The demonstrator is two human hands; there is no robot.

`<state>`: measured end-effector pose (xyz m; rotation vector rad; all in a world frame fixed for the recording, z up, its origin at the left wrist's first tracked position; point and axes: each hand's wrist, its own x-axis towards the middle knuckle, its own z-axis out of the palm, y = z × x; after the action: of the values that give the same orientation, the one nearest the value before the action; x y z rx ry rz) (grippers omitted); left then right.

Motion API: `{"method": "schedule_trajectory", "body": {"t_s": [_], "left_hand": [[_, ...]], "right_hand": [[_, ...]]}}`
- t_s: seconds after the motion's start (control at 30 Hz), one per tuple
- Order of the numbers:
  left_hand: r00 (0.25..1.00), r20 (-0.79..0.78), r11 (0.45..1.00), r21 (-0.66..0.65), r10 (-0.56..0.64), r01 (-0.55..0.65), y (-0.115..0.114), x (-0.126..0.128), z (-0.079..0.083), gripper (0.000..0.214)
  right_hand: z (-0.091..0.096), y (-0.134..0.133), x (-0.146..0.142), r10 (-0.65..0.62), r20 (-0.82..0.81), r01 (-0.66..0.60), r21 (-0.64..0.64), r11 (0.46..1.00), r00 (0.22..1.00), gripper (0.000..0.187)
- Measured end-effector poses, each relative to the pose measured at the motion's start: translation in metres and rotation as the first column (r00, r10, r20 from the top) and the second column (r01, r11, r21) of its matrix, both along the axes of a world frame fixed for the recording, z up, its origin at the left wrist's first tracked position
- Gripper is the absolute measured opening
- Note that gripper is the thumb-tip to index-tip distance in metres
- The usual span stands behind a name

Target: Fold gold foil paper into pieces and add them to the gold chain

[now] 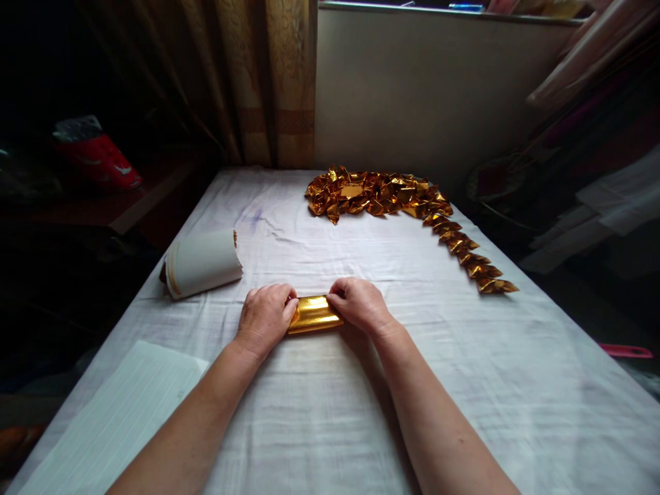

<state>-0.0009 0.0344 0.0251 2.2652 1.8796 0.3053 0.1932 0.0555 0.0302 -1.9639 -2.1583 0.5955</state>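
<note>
A sheet of shiny gold foil paper (pixel 315 315), rolled or folded into a short band, lies between my hands just above the white cloth. My left hand (pixel 267 315) pinches its left end between thumb and fingers. At the opposite end, my right hand (pixel 359 302) grips the upper right corner in the same way. To the left of my hands rests a curled roll of white-backed paper (pixel 205 265) with a ragged right edge. Folded gold foil pieces (pixel 379 194) sit heaped at the far side, with a linked row of them trailing toward the right edge.
A white cloth (pixel 495 399) covers the table. Pale lined paper (pixel 124 412) lies at the near left, partly under my left forearm. Beyond the table hang patterned curtains (pixel 258 82), and a red container (pixel 97 158) stands on a dark surface at left. Something pink (pixel 626 351) shows beyond the right edge.
</note>
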Motion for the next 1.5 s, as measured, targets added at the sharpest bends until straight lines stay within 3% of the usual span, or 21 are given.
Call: {"method": "schedule_trajectory", "body": {"t_s": [0.13, 0.3, 0.5, 0.7, 1.5], "left_hand": [[0.999, 0.028, 1.0, 0.028, -0.015, 0.014, 0.001, -0.001, -0.004, 0.015], [0.997, 0.062, 0.999, 0.003, -0.044, 0.044, 0.004, -0.005, -0.006, 0.017], [0.995, 0.07, 0.997, -0.016, -0.075, 0.076, 0.001, -0.004, 0.003, 0.017], [0.998, -0.026, 0.999, -0.02, -0.051, 0.05, -0.007, 0.004, 0.01, 0.029], [0.994, -0.089, 0.994, 0.088, -0.059, 0.067, -0.009, 0.006, -0.004, 0.022]], "right_hand": [[-0.002, -0.001, -0.003, -0.02, -0.005, 0.02, 0.033, 0.999, 1.0, 0.013], [-0.004, -0.002, -0.006, 0.066, 0.066, -0.072, 0.09, 0.993, 0.996, 0.013], [-0.007, 0.0, -0.005, 0.126, 0.061, -0.13, 0.065, 0.989, 0.99, 0.019], [-0.009, 0.001, -0.003, 0.118, 0.039, -0.12, 0.073, 0.99, 0.992, 0.019], [-0.003, -0.005, -0.009, 0.099, 0.087, -0.108, 0.105, 0.989, 0.991, 0.015]]}}
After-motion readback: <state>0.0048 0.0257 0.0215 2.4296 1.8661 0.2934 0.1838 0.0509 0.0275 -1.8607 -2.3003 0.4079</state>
